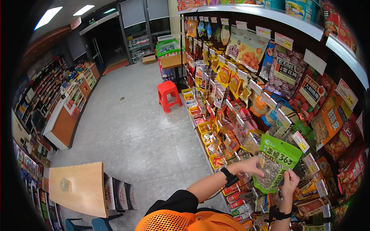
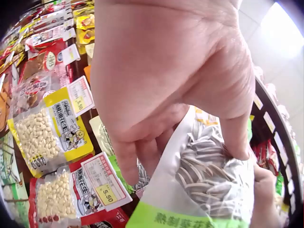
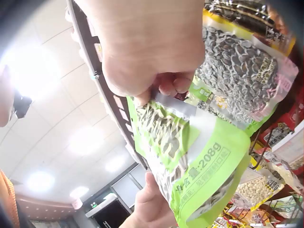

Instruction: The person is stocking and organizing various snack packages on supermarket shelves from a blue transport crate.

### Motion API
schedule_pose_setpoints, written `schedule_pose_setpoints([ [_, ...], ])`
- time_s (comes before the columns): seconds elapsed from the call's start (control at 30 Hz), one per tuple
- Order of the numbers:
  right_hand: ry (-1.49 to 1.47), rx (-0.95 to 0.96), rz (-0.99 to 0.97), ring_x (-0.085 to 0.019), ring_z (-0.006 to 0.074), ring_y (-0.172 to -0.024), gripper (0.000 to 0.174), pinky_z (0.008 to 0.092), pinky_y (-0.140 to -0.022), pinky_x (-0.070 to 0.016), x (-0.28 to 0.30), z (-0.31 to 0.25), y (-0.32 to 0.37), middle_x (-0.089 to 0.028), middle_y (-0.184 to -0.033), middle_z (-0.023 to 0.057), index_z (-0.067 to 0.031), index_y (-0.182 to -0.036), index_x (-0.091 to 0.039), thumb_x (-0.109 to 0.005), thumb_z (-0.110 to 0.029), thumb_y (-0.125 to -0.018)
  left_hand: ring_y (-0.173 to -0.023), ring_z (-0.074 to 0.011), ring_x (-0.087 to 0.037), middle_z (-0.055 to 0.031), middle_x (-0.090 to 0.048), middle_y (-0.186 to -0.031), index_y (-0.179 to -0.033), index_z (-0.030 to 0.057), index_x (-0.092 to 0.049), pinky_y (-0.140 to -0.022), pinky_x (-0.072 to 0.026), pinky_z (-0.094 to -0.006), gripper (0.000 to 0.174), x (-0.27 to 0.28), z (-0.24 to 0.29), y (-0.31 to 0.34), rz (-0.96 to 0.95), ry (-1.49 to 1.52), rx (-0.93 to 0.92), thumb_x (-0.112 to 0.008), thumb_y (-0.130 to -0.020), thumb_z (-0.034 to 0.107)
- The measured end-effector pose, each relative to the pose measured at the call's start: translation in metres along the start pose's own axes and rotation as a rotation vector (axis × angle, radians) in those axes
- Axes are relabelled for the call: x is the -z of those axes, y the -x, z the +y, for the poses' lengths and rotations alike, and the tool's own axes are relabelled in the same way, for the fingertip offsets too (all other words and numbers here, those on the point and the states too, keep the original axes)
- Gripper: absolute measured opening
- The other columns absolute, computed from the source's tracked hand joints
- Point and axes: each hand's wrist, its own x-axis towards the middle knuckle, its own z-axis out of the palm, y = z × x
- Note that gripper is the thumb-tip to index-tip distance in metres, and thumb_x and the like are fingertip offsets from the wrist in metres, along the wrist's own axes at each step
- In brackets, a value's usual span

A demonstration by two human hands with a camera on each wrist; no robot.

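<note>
And there it was, the green bag of sunflower seeds [image 1: 274, 163], up in the air right in front of the snack rack [image 1: 254, 10], a big 365 across its face and 208g printed in the right wrist view! The left hand [image 1: 249, 166] had it by one side, thumb pressed on the clear window over the striped seeds, fingers curled round behind. Over on the opposite edge, the right hand [image 1: 291, 181] was pinching the bag's side between thumb and bent fingers. Both hands on it, and the bag leaned at a tilt before the rack!

What a crowd hanging on that rack, too: a yellow-edged peanut bag [image 2: 35, 135], a red-edged peanut bag [image 2: 54, 198] with a 5.50 price tag [image 2: 105, 188] beside it, and a bag of dark seeds [image 3: 237, 69] near the right hand. Out on the floor, near the rack's far end, stood a red plastic stool [image 1: 168, 92], with a green-rimmed display case [image 1: 168, 47] beyond it, close to the rack. Across the aisle from the rack came the light wooden table [image 1: 83, 188], and farther along, the long shop counter [image 1: 61, 125]
</note>
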Motion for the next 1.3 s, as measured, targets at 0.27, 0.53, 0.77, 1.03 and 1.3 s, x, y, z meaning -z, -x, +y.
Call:
schedule_pose_setpoints([
  [0.27,0.108,0.32,-0.592,-0.068,0.0383,-0.08,0.031,0.041,-0.071,-0.0532,-0.018,-0.093,0.034,-0.07,-0.097,0.0214,0.0016,-0.106,-0.068,-0.073,-0.01,-0.077,-0.095,-0.0088,-0.063,-0.0003,-0.069,-0.104,-0.122,0.0016,-0.062,-0.076,-0.0525,-0.0274,0.065,0.038,-0.135,0.073,-0.073,-0.055,0.051,-0.094,-0.068,0.018],
  [0.53,0.71,0.732,-0.692,-0.054,0.0348,-0.127,0.038,0.0661,-0.111,-0.0312,-0.001,-0.151,0.071,-0.061,-0.133,0.0079,-0.0075,-0.118,-0.068,-0.062,-0.009,-0.08,-0.076,-0.0109,-0.061,-0.0016,-0.068,-0.086,-0.106,-0.0014,-0.067,-0.064,-0.0464,-0.0295,0.049,-0.02,-0.104,0.101,-0.418,0.125,0.212,-0.089,-0.065,0.011],
  [0.77,0.746,0.516,-0.93,-0.065,0.0227,-0.095,0.01,0.0562,-0.112,-0.0373,0.08,-0.105,0.127,-0.065,-0.086,0.0013,-0.0097,-0.085,-0.068,-0.063,-0.013,-0.077,-0.105,-0.0155,-0.061,-0.0051,-0.066,-0.117,-0.135,0.0034,-0.055,-0.083,-0.051,-0.0319,0.068,-0.132,-0.115,0.043,-0.749,0.208,0.304,-0.084,-0.074,0.013],
  [1.03,0.804,-0.099,-0.443,-0.066,0.0328,-0.069,0.011,0.045,-0.058,-0.052,0.211,-0.081,0.348,-0.062,-0.076,0.0099,-0.0085,-0.078,-0.059,-0.065,-0.018,-0.076,-0.106,-0.0203,-0.065,-0.0085,-0.069,-0.109,-0.118,0.0017,-0.063,-0.091,-0.0528,-0.0353,0.035,-0.315,-0.25,-0.001,-0.663,-0.411,0.344,-0.073,-0.089,0.017],
  [1.3,0.719,-0.752,0.318,-0.062,0.0388,-0.069,0.02,0.0478,-0.06,-0.0479,0.319,-0.102,0.596,-0.062,-0.076,0.0149,-0.0043,-0.074,-0.059,-0.071,-0.02,-0.082,-0.102,-0.0282,-0.068,-0.016,-0.069,-0.118,-0.127,0.0008,-0.059,-0.089,-0.0545,-0.0384,0.052,-0.536,-0.233,0.003,-1.183,-0.819,0.31,-0.074,-0.088,0.031],
])
